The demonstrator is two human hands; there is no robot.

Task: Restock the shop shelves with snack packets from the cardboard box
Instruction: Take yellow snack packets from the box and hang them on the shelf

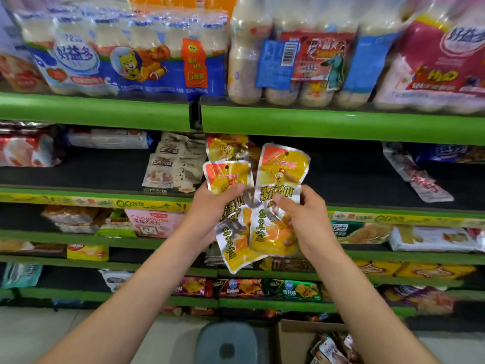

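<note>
- A shop aisle is seen from above the hands, with a pale floor (86, 334) at the bottom edge and green-edged shelving filling the rest of the view.
- Nearest, at 6 o'clock, a grey stool (227, 342) stands on the floor; just beside it, toward 5 o'clock, an open cardboard box (294, 340) is cut off by the lower edge, with loose packets (332, 349) lying in it.
- Open floor is seen at 7 o'clock, left of the stool; to the right, the box and the right forearm fill the space.
- At the centre, the left hand (212, 203) is curled round a yellow-and-silver snack packet (231, 206), thumb across its front, the packet's lower end hanging below the fingers.
- Just right of it, the right hand (301, 214) is clamped on a second snack packet (279, 195), pinched at its right edge; the two packets overlap in the middle.
- Both packets are held in front of the dark middle shelf (354, 177), apart from it.
- Beyond them, a matching packet (227, 147) stands on that shelf at 12 o'clock, with beige pouches (173, 166) to its left; bare shelf is seen toward 3 o'clock.
- Farthest, at the top, wrapped drink bottle multipacks (126, 53) sit on the upper shelf.
</note>
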